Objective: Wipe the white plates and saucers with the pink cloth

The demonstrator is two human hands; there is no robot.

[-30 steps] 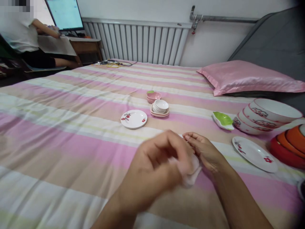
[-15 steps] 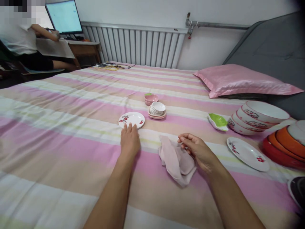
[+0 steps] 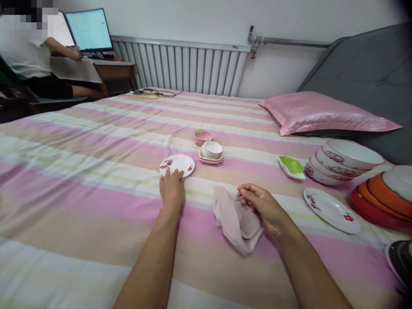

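The left hand (image 3: pixel 172 189) reaches forward over the striped bed (image 3: pixel 96 206), its fingers extended and slightly spread across the near rim of the flowered plate (image 3: pixel 178 164). That plate lies face up, white with red blossoms, left of the middle of the view; whether the hand actually grips its edge cannot be told, as the thumb is mostly hidden.

The right hand (image 3: pixel 262 206) hangs at the right side of the crumpled pale pink cloth (image 3: pixel 236 223), its fingers loosely bent and parted. The cloth lies on the bed between the 2 arms, nearer to the person than the plate; contact between cloth and hand is unclear.

Just beyond and to the right of the plate, small white bowls (image 3: pixel 212 149) are nested on shallow pinkish dishes (image 3: pixel 210 160), with pink bowls (image 3: pixel 203 137) just behind them.

To the right of the right hand lies an oval plate (image 3: pixel 331 210) with red flowers. Beyond it are a green leaf-shaped dish (image 3: pixel 292 167) and a stack of 3 white bowls (image 3: pixel 337 165) with pink rims. Orange and red bowls (image 3: pixel 370 201) are nested nearer the right edge.

A pink pillow (image 3: pixel 328 113) rests by the grey headboard (image 3: pixel 360 73). At far left, a seated person (image 3: pixel 25 47) faces 2 monitors (image 3: pixel 88 30).
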